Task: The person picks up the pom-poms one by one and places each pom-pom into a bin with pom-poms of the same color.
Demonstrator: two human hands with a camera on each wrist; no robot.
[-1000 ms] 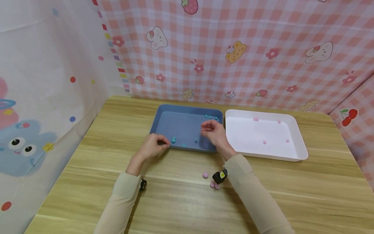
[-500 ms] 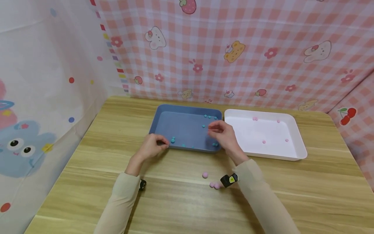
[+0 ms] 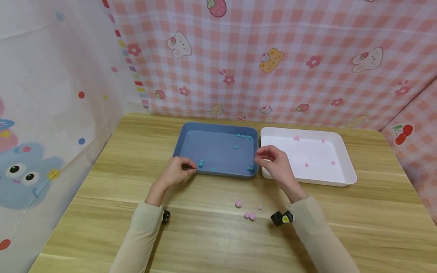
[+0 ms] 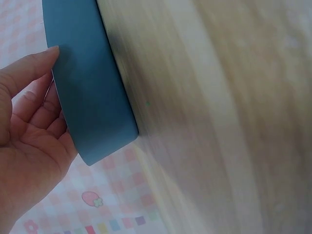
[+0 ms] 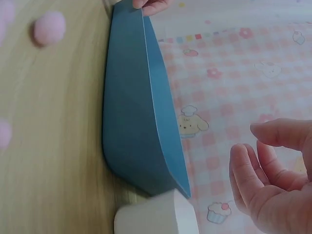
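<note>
My left hand point(image 3: 176, 171) pinches the front-left rim of the blue tray point(image 4: 92, 97), thumb on the outer wall and fingers inside. Small teal pom-poms point(image 3: 200, 164) lie scattered in that tray, some at the back right and some along the front. Over the gap where the two trays meet hovers my right hand point(image 3: 275, 163). Its thumb and relaxed fingers stand apart in the right wrist view, with nothing between them. The white tray point(image 3: 348, 172), partly hidden by this hand, has several pink pom-poms point(image 3: 306, 165) on its floor.
Nearer me on the wooden table point(image 3: 205, 235) lie several loose pink balls point(image 3: 238, 204), fuzzy in the right wrist view, one much smaller than the others. A checked cloth point(image 3: 290, 87) hangs behind the trays. A white patterned sheet point(image 3: 61, 76) hangs at the left.
My right hand has moved right, from above the blue tray to its right edge, uncovering teal pom-poms there and a small pink one on the table. My left hand keeps its grip.
</note>
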